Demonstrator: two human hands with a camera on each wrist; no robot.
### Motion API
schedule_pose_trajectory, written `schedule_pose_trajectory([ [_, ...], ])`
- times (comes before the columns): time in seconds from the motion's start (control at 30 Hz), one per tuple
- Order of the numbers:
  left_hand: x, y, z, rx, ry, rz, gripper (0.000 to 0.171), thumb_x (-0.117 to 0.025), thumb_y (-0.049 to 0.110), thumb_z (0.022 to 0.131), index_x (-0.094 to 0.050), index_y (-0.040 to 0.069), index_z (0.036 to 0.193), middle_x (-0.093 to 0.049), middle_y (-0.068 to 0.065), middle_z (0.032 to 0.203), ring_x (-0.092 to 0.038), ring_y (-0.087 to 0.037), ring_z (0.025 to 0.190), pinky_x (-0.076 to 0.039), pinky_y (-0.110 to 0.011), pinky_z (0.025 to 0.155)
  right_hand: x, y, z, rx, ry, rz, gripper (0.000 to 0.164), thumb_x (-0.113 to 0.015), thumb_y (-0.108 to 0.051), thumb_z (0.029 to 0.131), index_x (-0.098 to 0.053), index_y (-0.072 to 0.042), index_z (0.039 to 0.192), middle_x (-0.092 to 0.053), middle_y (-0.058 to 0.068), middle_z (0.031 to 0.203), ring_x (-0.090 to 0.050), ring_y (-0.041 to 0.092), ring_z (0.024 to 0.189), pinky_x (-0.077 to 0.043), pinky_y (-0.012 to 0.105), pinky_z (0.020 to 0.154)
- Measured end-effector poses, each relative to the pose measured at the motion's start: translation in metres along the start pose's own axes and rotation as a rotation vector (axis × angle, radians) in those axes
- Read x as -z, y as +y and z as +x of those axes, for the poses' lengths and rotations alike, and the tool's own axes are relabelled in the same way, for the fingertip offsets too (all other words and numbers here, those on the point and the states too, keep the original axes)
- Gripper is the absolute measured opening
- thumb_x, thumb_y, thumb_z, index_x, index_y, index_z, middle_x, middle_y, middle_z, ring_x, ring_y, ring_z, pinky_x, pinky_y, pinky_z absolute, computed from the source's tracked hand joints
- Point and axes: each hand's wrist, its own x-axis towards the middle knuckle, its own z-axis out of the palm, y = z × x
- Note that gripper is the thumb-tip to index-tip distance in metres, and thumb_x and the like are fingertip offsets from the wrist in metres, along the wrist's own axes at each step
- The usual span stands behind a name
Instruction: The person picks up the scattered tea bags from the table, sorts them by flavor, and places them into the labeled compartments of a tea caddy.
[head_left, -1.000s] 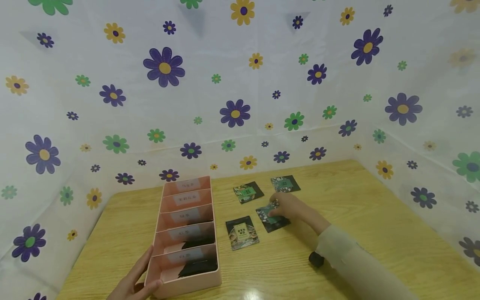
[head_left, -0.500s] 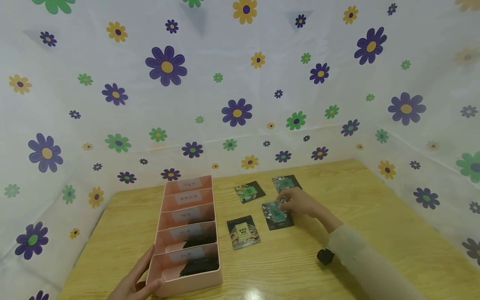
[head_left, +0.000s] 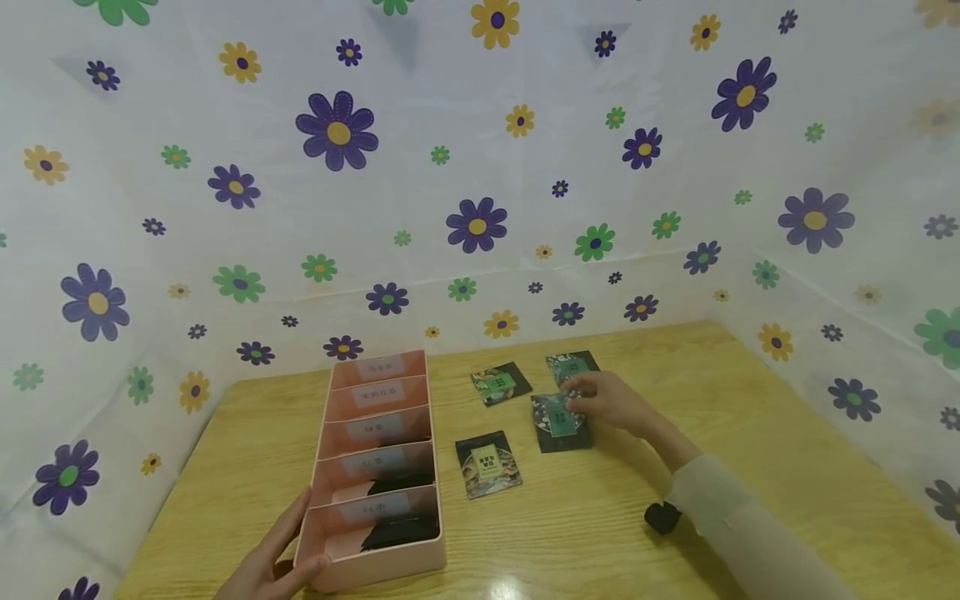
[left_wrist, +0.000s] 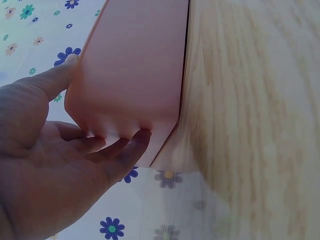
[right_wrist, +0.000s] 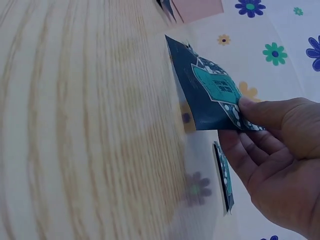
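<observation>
My left hand (head_left: 273, 554) grips the near left corner of a long pink box (head_left: 375, 569) with dividers. In the left wrist view, the thumb lies on one side of the box and the fingertips press another. Farther right, my right hand (head_left: 615, 404) pinches a flat dark sachet (head_left: 555, 417) with a teal label. The right wrist view shows the thumb on its printed face and fingers behind it, with the sachet tilted up over the wooden table. Just beyond that hand lies a similar teal-labelled sachet (head_left: 570, 364), partly covered by the fingers.
Between box and right hand lie a green-labelled sachet (head_left: 501, 384) and a yellow-labelled sachet (head_left: 487, 464). Labelled compartments divide the box; the nearer ones contain black packets (head_left: 401, 532). A small black object (head_left: 662, 518) is beside the right sleeve. Flower-printed cloth (head_left: 420, 208) surrounds the table (head_left: 247, 442).
The pinched sachet has shifted slightly right and turned straighter with my right hand. My left hand keeps its hold on the box corner. The head view has shifted a little.
</observation>
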Motion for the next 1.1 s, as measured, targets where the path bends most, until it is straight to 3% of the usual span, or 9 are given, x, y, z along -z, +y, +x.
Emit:
schedule_pose_trajectory([
  [0.23, 0.0, -0.001, 0.0, 0.01, 0.006, -0.008, 0.088, -0.068, 0.013, 0.101, -0.009, 0.003, 0.166, -0.01, -0.028, 0.168, -0.017, -0.049, 0.148, -0.057, -0.035, 0.087, -0.006, -0.003, 0.001, 0.05, -0.004, 0.013, 0.03, -0.071, -0.008, 0.098, -0.067, 0.004, 0.126, -0.068, 0.021, 0.122, -0.067, 0.026, 0.099, -0.059, 0.041, 0.076],
  [0.37, 0.0, -0.002, 0.0, 0.01, 0.005, -0.01, 0.089, -0.068, 0.013, 0.101, -0.009, 0.004, 0.166, -0.01, -0.027, 0.169, -0.017, -0.048, 0.148, -0.057, -0.036, 0.087, -0.004, -0.01, 0.003, 0.09, -0.002, -0.039, 0.028, -0.072, -0.01, 0.098, -0.069, 0.002, 0.124, -0.07, 0.018, 0.119, -0.068, 0.027, 0.097, -0.059, 0.04, 0.073],
  [0.53, -0.001, -0.001, 0.0, 0.011, 0.013, -0.038, 0.088, -0.069, 0.015, 0.1, -0.011, 0.008, 0.167, -0.012, -0.025, 0.169, -0.02, -0.047, 0.147, -0.058, -0.036, 0.087, 0.001, -0.024, 0.007, 0.095, -0.01, -0.022, 0.032, -0.071, -0.009, 0.099, -0.067, 0.004, 0.127, -0.071, 0.019, 0.113, -0.066, 0.028, 0.079, -0.057, 0.043, 0.064],
  [0.7, -0.001, 0.001, -0.001, 0.021, -0.002, -0.077, 0.089, -0.069, 0.018, 0.101, -0.01, 0.011, 0.167, -0.009, -0.025, 0.17, -0.018, -0.05, 0.149, -0.058, -0.039, 0.088, 0.002, -0.042, 0.012, 0.102, 0.005, -0.007, 0.031, -0.069, -0.01, 0.1, -0.067, 0.003, 0.129, -0.07, 0.019, 0.121, -0.066, 0.022, 0.082, -0.058, 0.047, 0.071],
  [0.83, -0.001, 0.002, -0.001, 0.019, -0.002, -0.07, 0.089, -0.069, 0.019, 0.101, -0.01, 0.011, 0.167, -0.01, -0.025, 0.17, -0.018, -0.049, 0.149, -0.058, -0.038, 0.089, -0.002, -0.058, 0.021, 0.123, 0.026, 0.012, 0.029, -0.068, -0.011, 0.1, -0.068, -0.001, 0.128, -0.071, 0.013, 0.113, -0.066, 0.021, 0.085, -0.059, 0.049, 0.076],
  [0.97, 0.0, 0.003, -0.001, 0.013, -0.001, -0.063, 0.089, -0.069, 0.019, 0.101, -0.011, 0.012, 0.168, -0.011, -0.025, 0.169, -0.021, -0.047, 0.148, -0.057, -0.037, 0.089, -0.01, -0.074, 0.033, 0.175, 0.059, 0.001, 0.029, -0.069, -0.011, 0.1, -0.069, -0.003, 0.128, -0.072, 0.009, 0.104, -0.067, 0.02, 0.083, -0.059, 0.041, 0.074],
  [1.1, 0.0, 0.003, -0.001, 0.007, -0.002, -0.058, 0.088, -0.069, 0.017, 0.101, -0.011, 0.012, 0.168, -0.013, -0.024, 0.169, -0.025, -0.044, 0.146, -0.057, -0.034, 0.088, -0.02, -0.09, 0.047, 0.225, 0.069, -0.001, 0.03, -0.069, -0.011, 0.1, -0.068, -0.003, 0.129, -0.073, 0.012, 0.109, -0.067, 0.023, 0.078, -0.058, 0.036, 0.071],
])
